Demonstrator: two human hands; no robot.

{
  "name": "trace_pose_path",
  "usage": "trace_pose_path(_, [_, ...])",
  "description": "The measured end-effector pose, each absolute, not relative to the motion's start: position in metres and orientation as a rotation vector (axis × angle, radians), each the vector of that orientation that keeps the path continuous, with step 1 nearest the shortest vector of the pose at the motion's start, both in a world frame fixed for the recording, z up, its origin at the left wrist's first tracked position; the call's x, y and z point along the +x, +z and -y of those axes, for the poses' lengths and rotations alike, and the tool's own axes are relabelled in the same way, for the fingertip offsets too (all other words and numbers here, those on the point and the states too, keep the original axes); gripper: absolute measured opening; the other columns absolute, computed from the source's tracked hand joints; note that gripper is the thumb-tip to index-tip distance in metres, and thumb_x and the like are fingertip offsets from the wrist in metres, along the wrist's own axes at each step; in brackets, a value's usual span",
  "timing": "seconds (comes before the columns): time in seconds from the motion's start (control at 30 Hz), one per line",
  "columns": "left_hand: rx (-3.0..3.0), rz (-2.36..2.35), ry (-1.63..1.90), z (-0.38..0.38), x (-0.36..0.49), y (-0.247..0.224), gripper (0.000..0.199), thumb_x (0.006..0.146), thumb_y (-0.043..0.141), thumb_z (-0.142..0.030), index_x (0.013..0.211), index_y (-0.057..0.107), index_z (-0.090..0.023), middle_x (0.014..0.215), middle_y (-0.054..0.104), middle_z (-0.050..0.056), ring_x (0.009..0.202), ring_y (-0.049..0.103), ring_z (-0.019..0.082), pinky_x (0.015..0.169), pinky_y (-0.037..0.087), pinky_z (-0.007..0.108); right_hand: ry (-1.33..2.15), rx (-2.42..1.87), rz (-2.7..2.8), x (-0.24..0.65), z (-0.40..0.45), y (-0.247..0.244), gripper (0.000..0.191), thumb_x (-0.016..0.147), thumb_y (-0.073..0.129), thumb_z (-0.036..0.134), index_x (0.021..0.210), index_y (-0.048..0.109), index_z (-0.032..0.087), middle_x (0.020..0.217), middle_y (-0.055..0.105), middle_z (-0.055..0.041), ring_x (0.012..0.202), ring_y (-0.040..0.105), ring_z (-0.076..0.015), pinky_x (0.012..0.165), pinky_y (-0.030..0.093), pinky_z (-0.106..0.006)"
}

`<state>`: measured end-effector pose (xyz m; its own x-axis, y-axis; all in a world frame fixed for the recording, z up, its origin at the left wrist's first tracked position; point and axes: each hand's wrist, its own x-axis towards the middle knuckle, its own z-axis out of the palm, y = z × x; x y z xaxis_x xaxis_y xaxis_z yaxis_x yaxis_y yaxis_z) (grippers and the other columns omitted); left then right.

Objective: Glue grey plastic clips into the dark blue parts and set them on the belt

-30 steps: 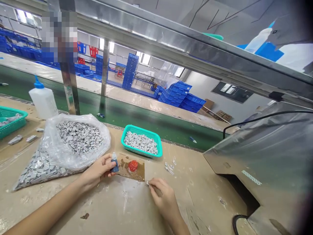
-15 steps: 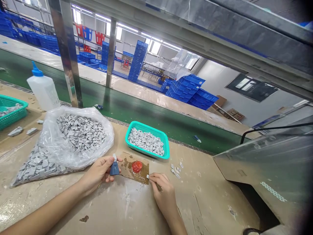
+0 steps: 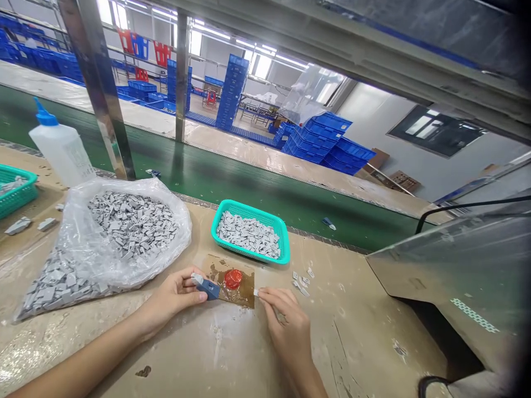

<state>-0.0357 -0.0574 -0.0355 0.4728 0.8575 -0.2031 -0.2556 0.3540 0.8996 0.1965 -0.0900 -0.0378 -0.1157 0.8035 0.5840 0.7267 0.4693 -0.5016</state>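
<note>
My left hand [image 3: 178, 293] is closed on a dark blue plastic part [image 3: 208, 288] that has a light grey piece [image 3: 197, 278] at its upper end. The blue part is tilted, its wide end pointing right. My right hand [image 3: 286, 315] pinches a small light grey piece [image 3: 256, 292] between thumb and fingertips. Between the hands lies a brown, wet-looking card [image 3: 244, 293] with a glossy red blob [image 3: 233, 279] on it. Behind the card stands a turquoise basket [image 3: 286, 249] filled with small light grey parts [image 3: 249, 234].
An open clear plastic bag [image 3: 182, 221] of grey parts lies at left. Behind it stands a white squeeze bottle [image 3: 62, 152] with a blue cap. Several loose grey pieces [image 3: 302, 283] lie right of the basket. A green conveyor belt [image 3: 257, 188] runs behind the table.
My left hand has turned the blue part from hanging downward to pointing right. My right hand has shifted slightly right, still holding the small grey piece. The camera view has tilted a little.
</note>
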Motion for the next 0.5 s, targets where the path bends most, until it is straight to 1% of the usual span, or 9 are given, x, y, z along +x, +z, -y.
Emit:
trace_pose_path(0.1, [1.000, -0.794, 0.821, 0.059, -0.033, -0.036, 0.020, 0.065, 0.067, -0.022, 0.078, 0.053, -0.015, 0.084, 0.061, 0.002, 0.076, 0.054, 0.013, 0.069, 0.039, 0.022, 0.064, -1.286, 1.835, 0.194, 0.090, -0.030, 0.015, 0.081, 0.051, 0.016, 0.079, 0.065, 0.021, 0.079, 0.064, -0.0049, 0.073, 0.056, -0.0200, 0.066, 0.046, -0.035])
trace_pose_path(0.23, [1.113, -0.801, 0.846, 0.062, -0.031, -0.039, 0.018, 0.064, 0.067, -0.019, 0.077, 0.054, -0.016, 0.082, 0.058, 0.002, 0.070, 0.052, 0.012, 0.061, 0.038, 0.021, 0.157, -1.301, 1.804, 0.186, 0.091, -0.025, 0.014, 0.080, 0.052, 0.017, 0.077, 0.065, 0.021, 0.078, 0.064, -0.0052, 0.074, 0.055, -0.0212, 0.066, 0.046, -0.036])
trace_pose_path(0.3, [1.236, -0.806, 0.836, 0.064, -0.032, -0.037, 0.015, 0.067, 0.065, -0.019, 0.079, 0.057, -0.016, 0.081, 0.058, 0.002, 0.072, 0.052, 0.013, 0.063, 0.038, 0.022, 0.272, -1.305, 1.722, 0.174, 0.095, -0.020, 0.012, 0.080, 0.054, 0.017, 0.078, 0.065, 0.021, 0.080, 0.063, -0.0054, 0.076, 0.056, -0.0210, 0.068, 0.047, -0.035])
trace_pose_path(0.4, [1.433, -0.814, 0.829, 0.067, -0.034, -0.030, 0.012, 0.072, 0.061, -0.020, 0.083, 0.061, -0.017, 0.083, 0.060, 0.003, 0.078, 0.053, 0.015, 0.069, 0.038, 0.024, 0.496, -1.218, 1.652, 0.151, 0.103, -0.011, 0.012, 0.080, 0.055, 0.015, 0.079, 0.065, 0.021, 0.082, 0.062, -0.0051, 0.078, 0.057, -0.0194, 0.070, 0.048, -0.031])
trace_pose_path(0.5, [1.480, -0.812, 0.848, 0.069, -0.036, -0.022, 0.012, 0.075, 0.058, -0.021, 0.086, 0.061, -0.018, 0.085, 0.061, 0.002, 0.080, 0.054, 0.015, 0.072, 0.038, 0.024, 0.612, -1.161, 1.641, 0.133, 0.110, -0.008, 0.014, 0.080, 0.054, 0.013, 0.079, 0.065, 0.021, 0.083, 0.061, -0.0057, 0.078, 0.058, -0.0189, 0.070, 0.049, -0.030])
